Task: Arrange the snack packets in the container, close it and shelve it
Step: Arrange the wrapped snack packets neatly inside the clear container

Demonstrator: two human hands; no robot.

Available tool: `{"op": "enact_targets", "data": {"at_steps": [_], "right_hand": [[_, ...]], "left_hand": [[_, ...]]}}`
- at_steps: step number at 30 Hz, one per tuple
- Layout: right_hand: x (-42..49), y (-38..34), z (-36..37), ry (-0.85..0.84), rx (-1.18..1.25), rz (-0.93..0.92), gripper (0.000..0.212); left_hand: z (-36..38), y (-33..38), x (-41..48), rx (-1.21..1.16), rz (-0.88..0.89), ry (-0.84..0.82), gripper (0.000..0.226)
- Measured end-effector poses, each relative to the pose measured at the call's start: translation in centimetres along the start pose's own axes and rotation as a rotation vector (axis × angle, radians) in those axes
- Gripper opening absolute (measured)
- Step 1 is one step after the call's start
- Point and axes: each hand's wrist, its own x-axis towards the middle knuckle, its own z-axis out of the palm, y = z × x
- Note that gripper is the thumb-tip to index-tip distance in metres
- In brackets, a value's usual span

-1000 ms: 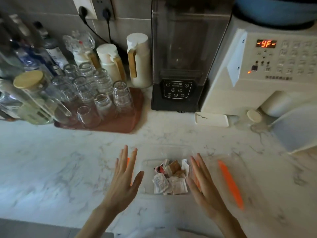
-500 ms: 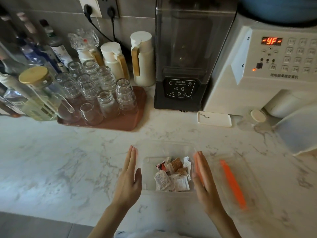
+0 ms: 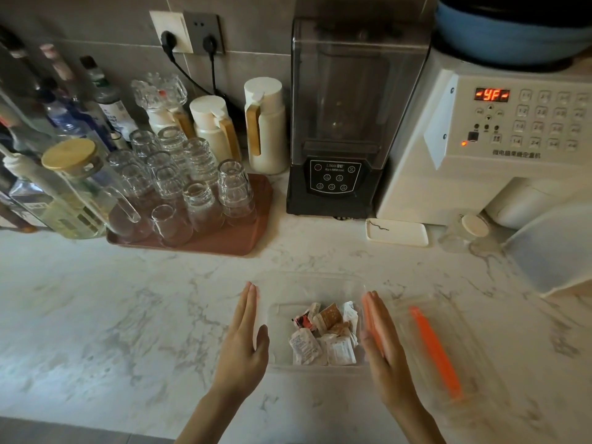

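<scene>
My left hand [image 3: 245,347] stands on edge at the left side of the clear container [image 3: 315,288], fingers straight and pressed together, palm facing the wall; I cannot tell whether it touches the plastic. My right hand [image 3: 384,354] mirrors it at the right side, flat and open, holding nothing, its palm against an orange clip on that rim. Between my palms, on the container's floor, lie the snack packets [image 3: 323,336]: white sachets with grey print too small to read, a brown one, and one with red at the left. The container sits open on the marble counter [image 3: 128,315], close to the front edge.

Just to the right lies the clear lid [image 3: 455,344], with a long orange clip [image 3: 437,350] along it.

Farther back, a small white dish [image 3: 397,232] rests on the counter, and a brown tray [image 3: 221,241] carries upturned glasses [image 3: 198,187]. A glass jug with a wooden lid [image 3: 69,187] stands at the tray's left, bottles behind it.

Against the wall stand white flasks with wooden handles [image 3: 266,126] and a black blender [image 3: 339,123]; its panel reads "LINGOU". Beside it, a white machine [image 3: 499,139] shows "-YF-" in red digits above a grid of numbered buttons and a line of Chinese characters. Two black plugs sit in the wall sockets [image 3: 187,33].
</scene>
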Motion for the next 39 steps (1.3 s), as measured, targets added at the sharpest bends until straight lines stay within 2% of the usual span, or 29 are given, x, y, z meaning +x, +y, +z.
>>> {"op": "enact_targets", "data": {"at_steps": [3,5,8,10,12,14,16,18,21,26,30,33,36,39], "right_hand": [[-0.1,-0.9,-0.4,-0.052,-0.019,0.012,0.056],[0.1,-1.7,-0.7,-0.041,-0.149,-0.01,0.053],[1.5,-3.8,-1.3,0.086,-0.538,-0.229,0.041],[3.2,-5.1,-1.2,0.089,-0.725,-0.407,0.035],[4.8,-6.4,-0.5,-0.062,-0.818,-0.426,0.046],[6.3,-7.0,0.8,-0.258,-0.927,-0.3,0.05],[7.6,-6.9,1.9,-0.416,-1.131,-0.17,0.045],[8.2,-6.8,3.0,-0.56,-1.305,-0.089,0.031],[8.2,-6.4,4.0,-0.638,-1.398,-0.077,0.028],[7.9,-5.7,4.7,-0.629,-1.418,-0.114,0.036],[7.7,-5.9,4.4,-0.638,-1.362,-0.138,0.032],[7.6,-6.6,4.3,-0.51,-1.184,-0.129,0.019],[7.5,-7.0,4.8,-0.382,-0.827,0.085,0.008],[7.7,-6.6,5.9,-0.379,-0.372,0.499,0.008]], "left_hand": [[-0.1,0.1,0.1,-0.014,0.006,-0.008,0.069],[-0.2,0.0,0.0,-0.013,0.005,-0.014,0.069],[-0.1,0.1,0.1,-0.008,0.011,-0.02,0.069],[-0.1,-0.1,0.0,-0.005,0.01,-0.021,0.071],[-0.1,-0.2,0.1,0.001,0.012,-0.023,0.072],[-0.2,-0.1,0.1,0.008,0.017,-0.027,0.071],[-0.2,0.1,0.1,0.009,0.019,-0.036,0.068],[-0.4,0.2,0.1,0.002,0.016,-0.033,0.066],[-0.4,0.3,0.0,0.0,0.025,-0.034,0.065],[-0.3,0.3,0.0,0.022,0.019,-0.031,0.065],[-0.5,0.7,0.1,0.005,0.014,-0.03,0.066],[-0.8,1.1,0.0,-0.002,0.006,-0.042,0.065],[-0.9,1.3,0.0,0.0,-0.002,-0.046,0.066],[-0.9,1.4,0.0,-0.012,-0.02,-0.048,0.067]]}}
